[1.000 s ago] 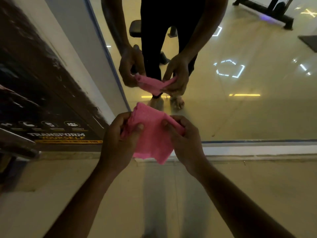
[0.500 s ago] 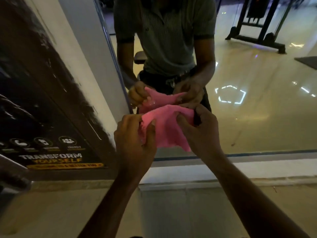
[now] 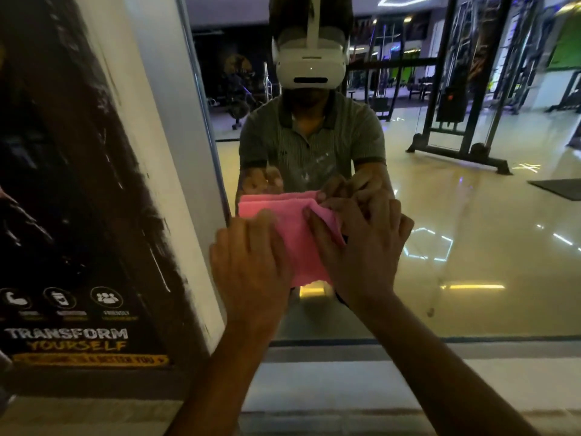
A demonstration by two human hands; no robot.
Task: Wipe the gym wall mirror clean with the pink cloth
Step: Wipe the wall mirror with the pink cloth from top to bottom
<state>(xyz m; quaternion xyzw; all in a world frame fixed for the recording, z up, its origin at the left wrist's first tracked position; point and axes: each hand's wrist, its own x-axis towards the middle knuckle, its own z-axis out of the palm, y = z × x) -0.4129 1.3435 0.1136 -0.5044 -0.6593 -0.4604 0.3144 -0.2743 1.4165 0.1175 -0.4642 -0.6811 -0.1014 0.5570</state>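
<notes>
Grip: left hand [image 3: 251, 265] flat, fingers straight, pressing cloth [image 3: 294, 237] to mirror [image 3: 471, 247]; right hand [image 3: 361, 247] pinching cloth's top-right edge, fingers bent round fold

Cloth: pink, folded, spread on glass btwn both hands, near mirror's left edge, approx chest height of reflection

Change: 1 s ago cloth was held off the glass & being folded, low down; now raised & laid against mirror. Folding looks done, wiping about to start; none of glass wiped yet, I'd say

Surrounds: poster [image 3: 69, 215] on wall left of mirror; gym machines in reflection
</notes>
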